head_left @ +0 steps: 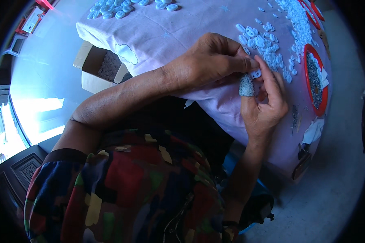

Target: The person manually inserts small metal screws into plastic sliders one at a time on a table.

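Observation:
My left hand [217, 60] and my right hand [267, 95] meet above the pink-covered table [182, 42]. Between their fingertips is a small white oval piece [256, 74] with holes in it. The left thumb and forefinger pinch at its upper side, while the right thumb and fingers close around it from the right. A grey knitted finger cover [246, 86] sits on the right thumb. Fingers hide part of the piece, so any smaller part in the grip cannot be made out. Just beyond the hands lies a loose heap of similar white pieces [263, 44].
At the right edge, a red tray [322, 107] holds many small metal parts. Thin metal pins [295, 119] and a white tissue [313, 131] lie nearer me. Larger white ovals [113, 8] are piled far left. A cardboard box [84, 54] of white pieces stands beside the table.

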{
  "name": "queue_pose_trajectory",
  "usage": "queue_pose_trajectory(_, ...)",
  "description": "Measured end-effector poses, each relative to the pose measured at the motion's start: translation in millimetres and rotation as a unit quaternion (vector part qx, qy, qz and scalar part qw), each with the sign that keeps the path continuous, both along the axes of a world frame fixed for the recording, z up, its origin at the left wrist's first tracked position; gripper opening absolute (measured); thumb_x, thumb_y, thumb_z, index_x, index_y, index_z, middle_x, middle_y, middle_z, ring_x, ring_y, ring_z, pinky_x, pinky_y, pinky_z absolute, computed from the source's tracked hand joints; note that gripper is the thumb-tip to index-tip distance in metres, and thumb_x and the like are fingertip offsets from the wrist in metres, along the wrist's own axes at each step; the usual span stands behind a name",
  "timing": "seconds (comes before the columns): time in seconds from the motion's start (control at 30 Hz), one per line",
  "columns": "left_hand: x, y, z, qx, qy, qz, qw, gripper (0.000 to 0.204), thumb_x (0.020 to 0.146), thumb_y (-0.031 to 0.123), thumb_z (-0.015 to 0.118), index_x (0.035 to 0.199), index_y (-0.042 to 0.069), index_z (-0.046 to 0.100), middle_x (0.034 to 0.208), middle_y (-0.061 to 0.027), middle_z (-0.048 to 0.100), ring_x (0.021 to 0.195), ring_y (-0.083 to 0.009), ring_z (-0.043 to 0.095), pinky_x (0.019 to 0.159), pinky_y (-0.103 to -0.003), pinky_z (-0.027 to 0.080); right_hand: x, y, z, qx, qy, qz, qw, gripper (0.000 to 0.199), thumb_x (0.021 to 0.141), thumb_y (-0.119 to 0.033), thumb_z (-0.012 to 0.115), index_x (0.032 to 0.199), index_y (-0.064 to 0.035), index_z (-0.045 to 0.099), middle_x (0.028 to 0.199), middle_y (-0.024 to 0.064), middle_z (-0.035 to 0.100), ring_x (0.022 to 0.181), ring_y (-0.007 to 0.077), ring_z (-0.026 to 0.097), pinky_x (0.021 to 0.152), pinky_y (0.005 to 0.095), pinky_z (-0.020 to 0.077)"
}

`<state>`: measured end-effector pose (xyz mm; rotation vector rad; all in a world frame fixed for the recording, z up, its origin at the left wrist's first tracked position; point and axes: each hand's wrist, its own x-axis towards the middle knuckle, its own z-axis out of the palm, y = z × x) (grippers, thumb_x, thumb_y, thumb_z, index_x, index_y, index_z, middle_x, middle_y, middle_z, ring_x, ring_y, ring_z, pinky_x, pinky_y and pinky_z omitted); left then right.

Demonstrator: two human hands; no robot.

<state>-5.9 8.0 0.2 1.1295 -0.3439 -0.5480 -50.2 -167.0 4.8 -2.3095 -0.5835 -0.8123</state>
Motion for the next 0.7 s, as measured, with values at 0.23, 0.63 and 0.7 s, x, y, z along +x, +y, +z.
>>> queue_pose_trajectory(0.23,1,3,4,0.002,0.02,-0.004,1.0,0.014,0.094,0.011,0.063,0.097,-0.001,0.069,0.091,-0.006,0.069,0.083,-0.0098,0.066,0.075,-0.022,0.055,-3,-1,22,-0.09,0.025,-0.012,0.996,0.036,0.077,-0.005,0.069,0.113,-0.0012,0.068,0.082,0.0107,0.062,0.072,0.0242,0.063,0.062,0.0336,0.0515)
queue_pose_trajectory(0.63,2,4,2,-0.001,-0.015,-0.012,1.0,0.013,0.093,0.011,0.064,0.096,0.0,0.071,0.086,-0.0037,0.069,0.075,-0.006,0.063,0.065,-0.018,0.051,-3,-1,41,-0.144,0.078,0.015,0.986,0.031,0.074,0.0,0.066,0.105,0.0045,0.067,0.078,0.0142,0.059,0.072,0.0291,0.062,0.062,0.0384,0.0512)
queue_pose_trajectory(0.7,1,4,3,0.013,-0.011,-0.007,1.0,0.013,0.093,0.011,0.064,0.096,0.0,0.071,0.085,-0.0032,0.069,0.073,-0.0051,0.062,0.063,-0.017,0.049,-4,0,43,-0.169,0.077,0.009,0.983,0.027,0.082,-0.003,0.064,0.108,0.0054,0.067,0.079,0.0125,0.06,0.068,0.0215,0.062,0.055,0.0314,0.0475)
